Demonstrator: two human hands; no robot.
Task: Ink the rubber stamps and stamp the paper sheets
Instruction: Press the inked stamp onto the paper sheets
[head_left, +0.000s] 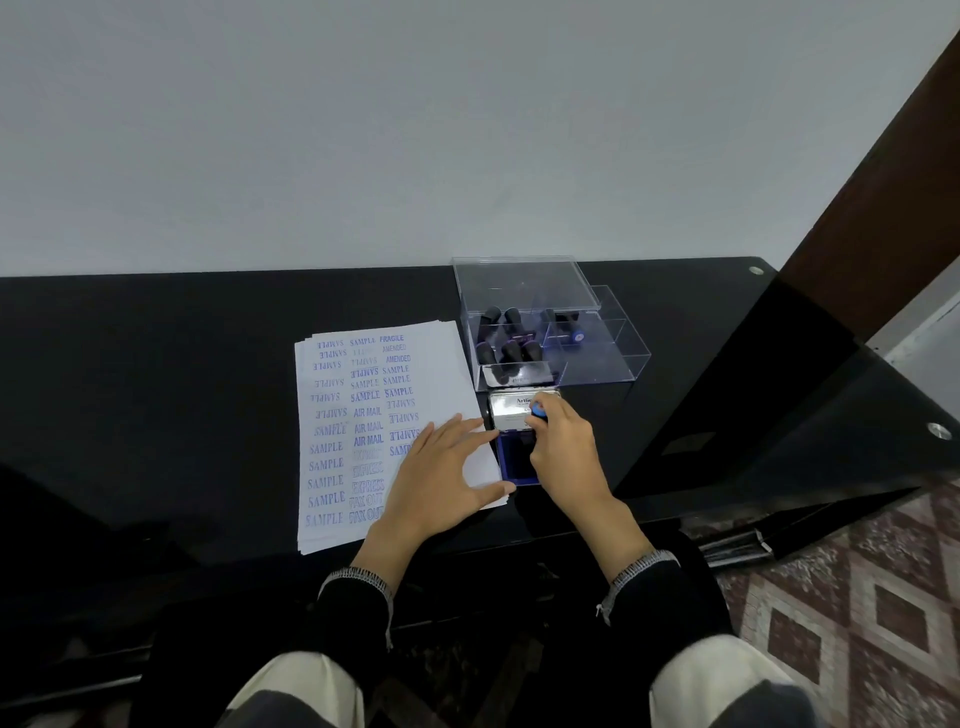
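head view, one entry per item.

- black glossy table (208, 364): carries everything listed; set against a pale wall.
- stack of white paper sheets (441, 358): lies flat left of the ink pad, top sheet covered in columns of blue imprints (sample, air mail, express, fax out, fragile, amended). kept just beside the pad, probably so the inked stamp has a short trip.
- left hand (441, 478): fingers straight and spread, palm pressing the lower right part of the top sheet; grip apart, holding nothing. judged to pin the stack against sliding.
- open ink pad with blue felt and silver metal lid (511, 457): lid hinged back away from the person, pad exposed toward the person.
- right hand (566, 452): grip clamped round a rubber stamp with a blue-capped handle (537, 411); stamp upright over the felt, its face hidden by the fingers, so contact cannot be confirmed. step judged: inking.
- clear acrylic box with compartments (613, 358): behind the pad, within reach; holds several black-handled rubber stamps (511, 353), lying and leaning.
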